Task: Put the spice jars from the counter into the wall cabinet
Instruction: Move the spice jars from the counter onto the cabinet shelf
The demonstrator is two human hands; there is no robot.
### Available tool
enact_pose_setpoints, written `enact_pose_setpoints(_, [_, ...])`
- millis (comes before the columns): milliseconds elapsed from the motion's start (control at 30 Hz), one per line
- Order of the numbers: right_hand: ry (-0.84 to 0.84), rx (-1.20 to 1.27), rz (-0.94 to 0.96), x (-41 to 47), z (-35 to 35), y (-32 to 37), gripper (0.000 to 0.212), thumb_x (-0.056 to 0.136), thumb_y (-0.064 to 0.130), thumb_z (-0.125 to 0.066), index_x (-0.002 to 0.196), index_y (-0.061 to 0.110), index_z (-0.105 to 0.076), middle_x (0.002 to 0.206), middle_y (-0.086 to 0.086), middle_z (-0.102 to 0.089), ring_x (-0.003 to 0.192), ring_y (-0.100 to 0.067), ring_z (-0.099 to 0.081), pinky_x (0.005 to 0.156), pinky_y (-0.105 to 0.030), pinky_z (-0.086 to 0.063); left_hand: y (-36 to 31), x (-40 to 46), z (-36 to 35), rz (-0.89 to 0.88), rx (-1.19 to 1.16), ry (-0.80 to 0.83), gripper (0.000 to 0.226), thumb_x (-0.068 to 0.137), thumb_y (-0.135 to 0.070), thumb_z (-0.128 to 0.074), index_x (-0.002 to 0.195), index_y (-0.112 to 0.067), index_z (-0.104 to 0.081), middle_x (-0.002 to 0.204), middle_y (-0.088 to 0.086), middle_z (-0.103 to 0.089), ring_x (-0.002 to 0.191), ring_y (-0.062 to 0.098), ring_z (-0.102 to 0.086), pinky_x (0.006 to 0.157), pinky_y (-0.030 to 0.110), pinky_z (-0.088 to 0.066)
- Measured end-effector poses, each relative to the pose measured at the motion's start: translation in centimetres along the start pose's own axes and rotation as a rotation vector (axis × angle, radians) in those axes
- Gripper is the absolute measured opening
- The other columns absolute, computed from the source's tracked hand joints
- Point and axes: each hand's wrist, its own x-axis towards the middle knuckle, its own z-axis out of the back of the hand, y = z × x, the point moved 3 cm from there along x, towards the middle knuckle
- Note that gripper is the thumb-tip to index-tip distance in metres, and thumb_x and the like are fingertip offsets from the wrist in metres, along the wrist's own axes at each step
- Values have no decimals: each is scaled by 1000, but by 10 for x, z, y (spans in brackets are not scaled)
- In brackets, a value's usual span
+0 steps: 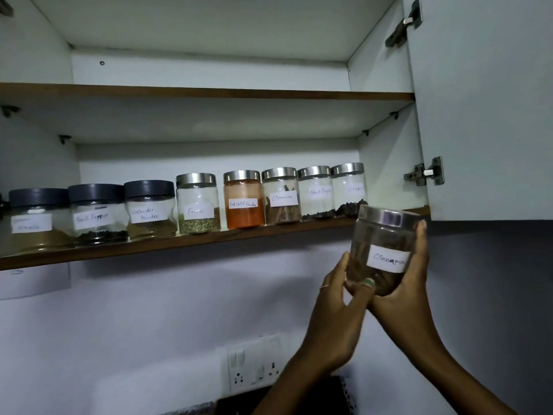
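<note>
Both my hands hold up a glass jar (pixel 381 247) with a steel lid and a white label reading "Cinnamon". It hangs just below the right end of the lower shelf (pixel 179 244) of the open wall cabinet. My left hand (pixel 338 319) grips the jar's base from the left, thumb across the front. My right hand (pixel 410 283) wraps its right side, fingertips near the lid. Several labelled spice jars stand in a row on the shelf, among them one with red chilli powder (pixel 244 199) and a cloves jar (pixel 348 189) at the far right.
The cabinet door (pixel 484 109) stands open at the right, its hinges showing. The upper shelf (pixel 209 92) holds nothing visible. Below on the wall is a white socket plate (pixel 254 366). A dark object lies at the bottom edge.
</note>
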Motion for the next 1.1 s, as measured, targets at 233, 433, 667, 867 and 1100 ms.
enact_pose_setpoints(233, [-96, -113, 192, 88, 31, -30, 125, 60, 22, -84, 147, 28, 5, 142, 24, -7, 128, 23, -10, 97, -6, -19, -17, 68, -56, -169, 313, -66, 75, 95, -43, -46, 150, -36, 5, 158, -20, 5, 146, 6, -6, 119, 31, -17])
enact_pose_setpoints(433, [-132, -271, 223, 156, 45, -60, 112, 68, 31, -77, 144, 30, 4, 154, -9, -12, 130, -4, -20, 97, -21, -29, -13, 133, -86, -220, 617, -105, 73, 96, -48, -38, 152, -26, 5, 161, -8, 9, 147, 11, 11, 116, 36, 11])
enact_pose_setpoints(667, [69, -338, 134, 196, 40, -106, 111, 73, 11, -78, 149, 24, 1, 153, -16, -12, 129, -26, -32, 90, -32, -31, 12, 179, -87, -249, 913, -83, 78, 95, -57, -31, 152, -15, 1, 161, 4, 7, 148, 18, 10, 114, 37, 15])
enact_pose_setpoints(867, [137, -381, 120, 208, 35, -124, 98, 84, 18, -67, 146, 34, 8, 149, -20, -20, 119, -33, -43, 85, -36, -37, 26, 193, -83, -405, 1175, -48, 81, 94, -63, -22, 152, -10, -4, 161, 8, -1, 148, 19, 7, 116, 34, 15])
enact_pose_setpoints(1100, [315, -486, 132, 207, 33, -133, 108, 80, 29, -71, 137, 32, 21, 157, -12, -8, 141, -28, -21, 111, -57, -22, 35, 201, -81, -381, 1301, -13, 93, 89, -70, -26, 151, -8, 6, 160, 11, 8, 147, 20, 13, 117, 36, 17])
